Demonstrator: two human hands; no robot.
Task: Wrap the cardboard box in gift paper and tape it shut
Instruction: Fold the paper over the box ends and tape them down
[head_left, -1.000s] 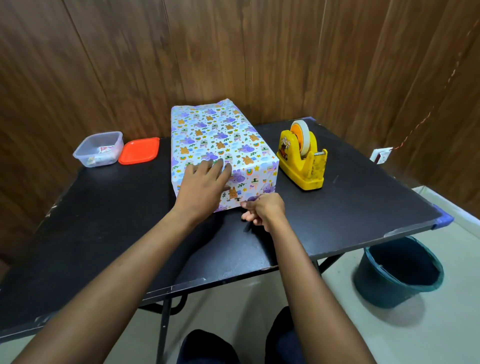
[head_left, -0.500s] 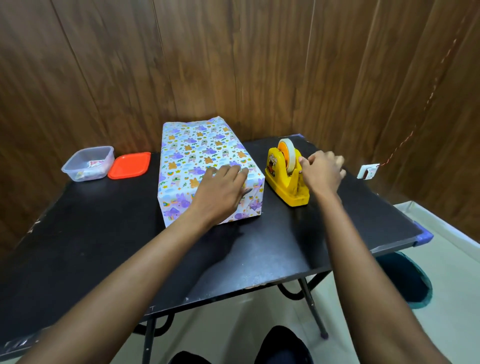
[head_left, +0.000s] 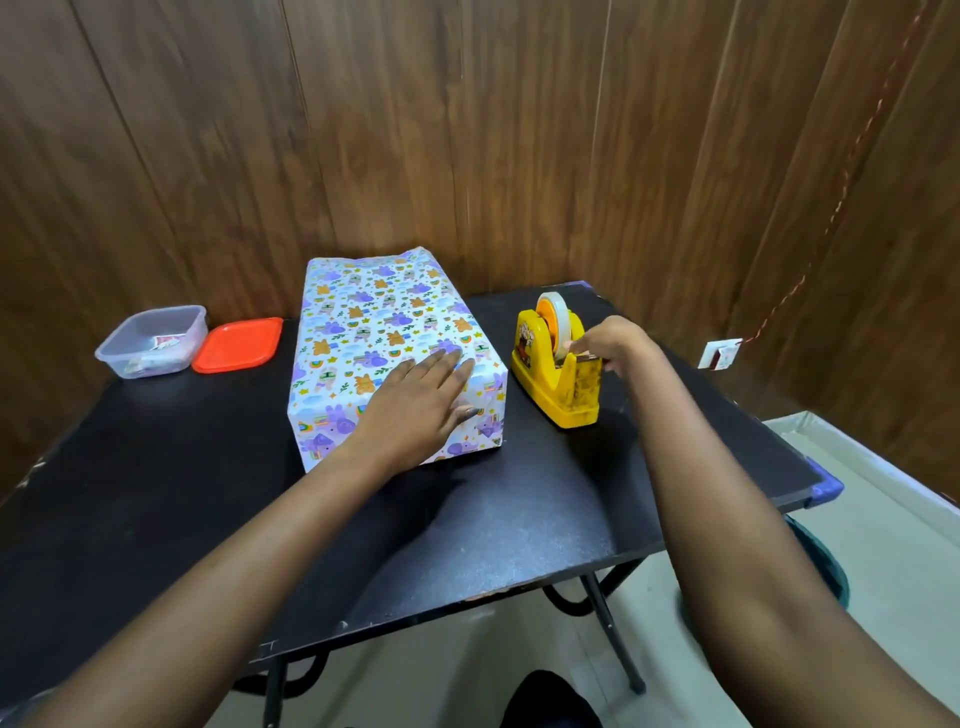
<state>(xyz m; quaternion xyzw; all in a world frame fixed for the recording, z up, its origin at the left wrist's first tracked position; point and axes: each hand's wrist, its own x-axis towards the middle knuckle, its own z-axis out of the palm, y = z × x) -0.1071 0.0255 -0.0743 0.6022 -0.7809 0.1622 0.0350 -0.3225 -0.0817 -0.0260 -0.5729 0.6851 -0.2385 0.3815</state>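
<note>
You're working under soft, even room light that seems to fall from above and somewhat to your left. The tabletop (head_left: 156, 493) carries a pale, grainy sheen near its front middle, and your left forearm (head_left: 270, 545) lays a wide, soft-edged shadow just to its right. The wrapped box (head_left: 384, 322) is the brightest thing, not blown out, and its print reads clearly. The floor (head_left: 883, 545) looks pale and washed. The wall panels (head_left: 467, 130) bow toward the edges and look slightly smeared. Both forearms go soft at the bottom corners.
</note>
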